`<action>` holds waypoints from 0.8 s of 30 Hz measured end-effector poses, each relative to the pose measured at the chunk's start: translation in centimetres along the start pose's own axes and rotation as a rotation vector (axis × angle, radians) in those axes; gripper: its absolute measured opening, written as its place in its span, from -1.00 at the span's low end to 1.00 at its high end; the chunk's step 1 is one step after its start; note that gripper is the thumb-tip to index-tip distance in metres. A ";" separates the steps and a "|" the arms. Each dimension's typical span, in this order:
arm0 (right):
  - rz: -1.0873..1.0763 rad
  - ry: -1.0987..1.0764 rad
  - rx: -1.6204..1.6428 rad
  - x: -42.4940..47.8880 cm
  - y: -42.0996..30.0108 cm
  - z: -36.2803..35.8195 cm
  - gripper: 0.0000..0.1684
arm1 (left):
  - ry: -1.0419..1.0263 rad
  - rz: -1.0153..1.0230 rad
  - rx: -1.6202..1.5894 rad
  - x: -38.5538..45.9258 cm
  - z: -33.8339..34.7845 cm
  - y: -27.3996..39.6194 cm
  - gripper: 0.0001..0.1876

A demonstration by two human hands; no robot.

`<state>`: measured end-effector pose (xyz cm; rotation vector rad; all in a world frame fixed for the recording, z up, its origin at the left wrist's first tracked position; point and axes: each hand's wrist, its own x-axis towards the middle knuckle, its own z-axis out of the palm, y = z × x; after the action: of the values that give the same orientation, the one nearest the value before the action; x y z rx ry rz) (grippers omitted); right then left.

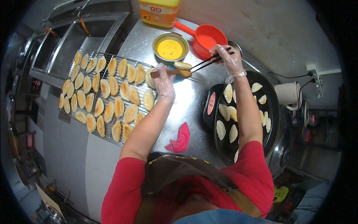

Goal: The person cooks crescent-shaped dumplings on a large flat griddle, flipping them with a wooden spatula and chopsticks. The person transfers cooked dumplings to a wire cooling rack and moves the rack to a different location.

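Note:
My left hand point(165, 84), in a clear plastic glove, grips a brown wooden utensil point(179, 72) over the right edge of a wire cooling rack point(106, 75). Black chopsticks point(205, 63) are in my right hand point(230, 60), also gloved. Their tips come close to the utensil's end and a browned half-moon dumpling point(182, 65); whether they touch is unclear. Part of a blue object point(178, 79) shows beneath the utensil. Rows of pan-browned dumplings point(113, 85) cover the rack. Beyond my hands stands a steel bowl point(154, 46) of yellow liquid, probably beaten egg point(169, 49).
A red plastic dipper point(198, 46) and a yellow-orange jug point(159, 14) stand at the back. On the right is a round black griddle point(249, 131) with more dumplings, near a pale kettle point(286, 92). A pink cloth point(180, 140) lies in front. Sinks point(84, 36) are at left.

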<state>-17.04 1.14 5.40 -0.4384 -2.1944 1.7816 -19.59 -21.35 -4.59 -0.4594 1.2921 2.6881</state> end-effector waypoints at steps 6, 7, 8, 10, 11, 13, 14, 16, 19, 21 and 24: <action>-0.167 -0.023 -0.102 -0.3 1.7 1.1 -0.74 | 0.002 0.006 -0.005 0.3 -0.5 -0.3 -0.79; -0.231 -0.044 -0.174 -0.4 1.8 1.6 -0.77 | 0.001 0.002 0.001 0.3 -0.7 -0.3 -0.78; -0.295 -0.066 -0.246 -0.4 1.9 2.1 -0.79 | 0.000 -0.001 0.007 0.4 -0.8 -0.4 -0.76; -0.417 -0.100 -0.392 -0.6 2.1 2.5 -0.82 | 0.043 -0.073 0.016 -0.1 -0.5 0.2 -0.72; -0.392 -0.097 -0.351 -0.7 2.2 2.6 -0.82 | 0.065 -0.109 0.020 -0.3 -0.4 0.4 -0.70; -0.347 -0.094 -0.272 -0.6 2.2 2.6 -0.82 | 0.070 -0.120 0.018 -0.5 -0.6 0.7 -0.68; -0.351 -0.117 -0.300 -0.5 2.2 2.7 -0.81 | 0.072 -0.125 0.018 -0.6 -0.7 0.8 -0.67; -0.357 -0.158 -0.352 -0.4 2.3 2.8 -0.80 | 0.111 -0.100 -0.052 -1.0 -1.2 0.7 -0.67; -0.390 -0.223 -0.367 -0.2 2.7 3.1 -0.79 | 0.088 -0.107 -0.119 -1.1 -1.8 0.2 -0.68; -0.367 -0.237 -0.371 0.1 3.1 3.1 -0.79 | 0.072 -0.090 -0.124 -0.9 -2.2 -0.4 -0.69; -0.257 -0.200 -0.379 0.2 2.5 2.9 -0.80 | 0.063 -0.041 -0.092 -0.8 -2.3 -1.2 -0.72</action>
<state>-18.23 -0.91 2.36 -0.0459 -2.5998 1.3285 -18.02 -22.32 -6.57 -0.5799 1.1645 2.7280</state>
